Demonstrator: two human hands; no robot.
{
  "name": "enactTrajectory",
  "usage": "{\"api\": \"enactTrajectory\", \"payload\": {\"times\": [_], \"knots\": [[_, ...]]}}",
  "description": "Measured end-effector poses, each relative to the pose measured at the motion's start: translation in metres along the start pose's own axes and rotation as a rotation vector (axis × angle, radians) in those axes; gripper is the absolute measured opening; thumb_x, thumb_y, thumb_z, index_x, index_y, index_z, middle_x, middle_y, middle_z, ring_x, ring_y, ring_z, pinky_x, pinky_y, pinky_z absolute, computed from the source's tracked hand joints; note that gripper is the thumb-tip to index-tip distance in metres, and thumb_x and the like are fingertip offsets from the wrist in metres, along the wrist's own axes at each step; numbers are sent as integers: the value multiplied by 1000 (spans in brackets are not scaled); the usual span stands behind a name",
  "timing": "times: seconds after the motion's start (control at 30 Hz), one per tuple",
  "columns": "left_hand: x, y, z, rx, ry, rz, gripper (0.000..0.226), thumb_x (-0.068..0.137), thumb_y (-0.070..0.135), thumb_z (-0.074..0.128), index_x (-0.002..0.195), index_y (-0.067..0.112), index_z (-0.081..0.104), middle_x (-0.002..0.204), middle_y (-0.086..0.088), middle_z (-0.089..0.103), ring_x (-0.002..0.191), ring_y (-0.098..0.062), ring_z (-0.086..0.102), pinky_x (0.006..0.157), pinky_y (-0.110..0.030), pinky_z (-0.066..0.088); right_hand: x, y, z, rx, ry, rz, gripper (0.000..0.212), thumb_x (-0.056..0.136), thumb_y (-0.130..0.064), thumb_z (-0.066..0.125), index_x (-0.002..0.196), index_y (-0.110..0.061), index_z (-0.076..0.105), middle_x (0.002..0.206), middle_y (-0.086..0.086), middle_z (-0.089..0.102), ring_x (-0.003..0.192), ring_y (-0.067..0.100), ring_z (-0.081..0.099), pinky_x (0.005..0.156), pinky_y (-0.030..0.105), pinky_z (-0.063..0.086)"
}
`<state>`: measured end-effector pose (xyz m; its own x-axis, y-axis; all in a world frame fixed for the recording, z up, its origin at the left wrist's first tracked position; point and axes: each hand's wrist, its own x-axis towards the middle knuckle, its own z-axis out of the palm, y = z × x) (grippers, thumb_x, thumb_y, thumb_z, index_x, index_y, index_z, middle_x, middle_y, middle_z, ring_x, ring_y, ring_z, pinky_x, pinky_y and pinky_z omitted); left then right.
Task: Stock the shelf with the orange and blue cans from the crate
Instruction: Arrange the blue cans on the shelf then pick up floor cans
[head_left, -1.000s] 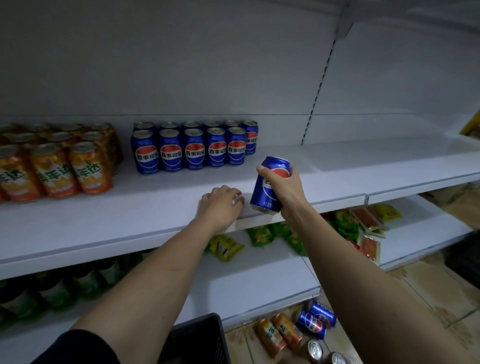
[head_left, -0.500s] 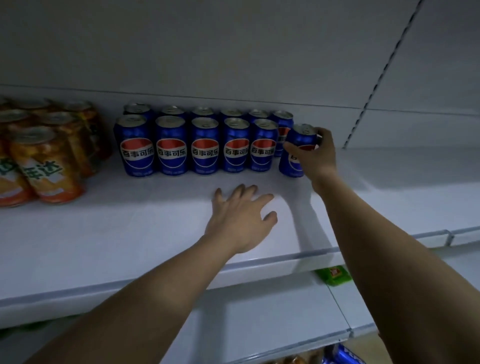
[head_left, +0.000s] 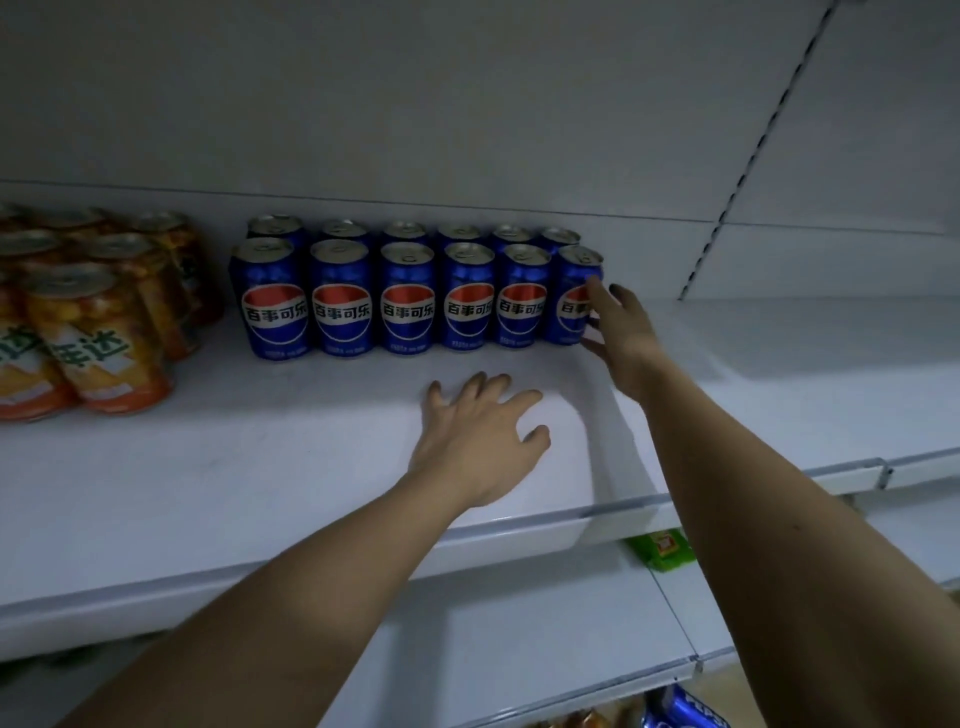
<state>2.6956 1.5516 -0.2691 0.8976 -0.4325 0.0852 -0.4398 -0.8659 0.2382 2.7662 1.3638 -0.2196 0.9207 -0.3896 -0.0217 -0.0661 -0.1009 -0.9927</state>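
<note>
Two rows of blue cans (head_left: 408, 301) stand upright at the back of the white shelf (head_left: 260, 467). The rightmost front blue can (head_left: 571, 304) stands in line with the others. My right hand (head_left: 623, 332) is beside it with fingers spread, its fingertips touching the can's right side without wrapping around it. My left hand (head_left: 478, 441) lies flat and open on the shelf in front of the blue cans. Several orange cans (head_left: 104, 338) stand grouped at the left end of the shelf. The crate is out of view.
Bare shelf surface stretches right of the blue cans, up to a slotted upright (head_left: 737, 171). On a lower shelf (head_left: 519, 649) lies a green packet (head_left: 662, 548). A blue can (head_left: 680, 714) shows at the bottom edge.
My right hand carried a blue can up to the shelf, set it at the right end of the front row, and has opened off it. My left hand spread flat on the shelf.
</note>
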Motion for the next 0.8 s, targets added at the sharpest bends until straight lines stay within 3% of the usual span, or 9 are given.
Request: {"api": "enactTrajectory", "payload": {"times": [0.1,0.2,0.27,0.5,0.67,0.8], "knots": [[-3,1,-5,26,-8,-7,54,96,57,27,148,41,32,157,5,29,144,-19,23,112,-57,15,-42,-12,-10,-137,-26,17,70,98,-46,54,152,-12,28,147,11,45,118,24,52,95,40,51],[-11,14,-18,165,35,-18,51,97,52,29,141,33,46,141,-3,49,127,-26,44,100,-47,33,-100,-21,-26,-218,-29,18,57,98,-33,58,148,-14,37,139,12,50,111,25,55,94,41,52],[-26,22,-23,144,56,-77,47,98,44,30,136,28,53,133,-5,54,119,-27,48,95,-42,37,-143,-23,-38,-249,-7,-11,47,99,-25,57,143,-18,44,136,11,53,111,24,57,97,42,50],[-101,63,-40,-238,28,-61,40,97,39,43,135,30,54,136,-4,55,121,-27,51,98,-41,42,-256,-20,-85,-333,12,-50,47,98,-38,54,142,-21,47,136,4,52,110,16,50,87,32,42],[-143,116,-38,-680,26,-24,31,98,33,49,125,26,62,125,4,62,111,-16,56,94,-33,47,-303,-6,-108,-375,-1,-12,51,96,-42,53,142,-18,47,136,4,55,113,18,55,97,38,48],[-159,152,-15,-827,-63,-3,22,99,28,49,115,25,64,119,1,65,112,-18,59,97,-35,48,-326,13,-130,-455,-32,8,55,94,-43,56,139,-12,51,133,6,58,118,21,56,100,37,46]]}}
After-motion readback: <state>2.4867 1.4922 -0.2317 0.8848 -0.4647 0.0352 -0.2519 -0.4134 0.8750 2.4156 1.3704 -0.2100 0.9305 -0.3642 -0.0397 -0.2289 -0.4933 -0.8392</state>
